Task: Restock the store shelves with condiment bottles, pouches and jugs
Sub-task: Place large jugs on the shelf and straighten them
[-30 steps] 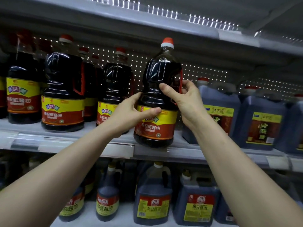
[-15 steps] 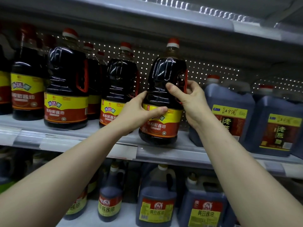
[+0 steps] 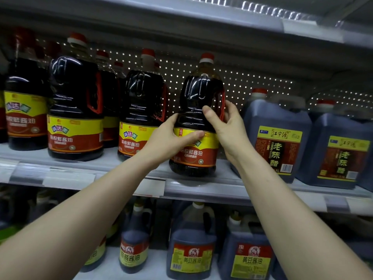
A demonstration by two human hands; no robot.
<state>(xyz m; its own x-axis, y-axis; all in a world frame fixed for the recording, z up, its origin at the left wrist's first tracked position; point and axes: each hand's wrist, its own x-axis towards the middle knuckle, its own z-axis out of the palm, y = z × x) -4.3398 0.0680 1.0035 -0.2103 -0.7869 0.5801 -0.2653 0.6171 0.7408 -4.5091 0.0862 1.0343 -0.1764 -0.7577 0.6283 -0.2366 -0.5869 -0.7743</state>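
Soy sauce jug (image 3: 198, 91) with the red cap sits at the front edge of the middle shelf (image 3: 201, 188), both hands on it. Left hand (image 3: 167, 138) wraps the left side, thumb across the yellow label band. Right hand (image 3: 230, 130) curls its fingers (image 3: 230, 107) round the red-handle side, thumb on the front. So both have a proper grip on it.

I'd say this one's nearly placed and just needs sliding back into line with the matching jugs (image 3: 74, 110) on its left. The vinegar jugs (image 3: 276, 142) are just beside it on the right. The pegboard (image 3: 252, 81) shows right behind it, so that lane looks empty and probably wants more stock.

Can't tell if the base is fully down. The hands cover part of the label, the back rows are dark and mostly hidden, the far-left jugs are cut off, and there are no pouches in sight.
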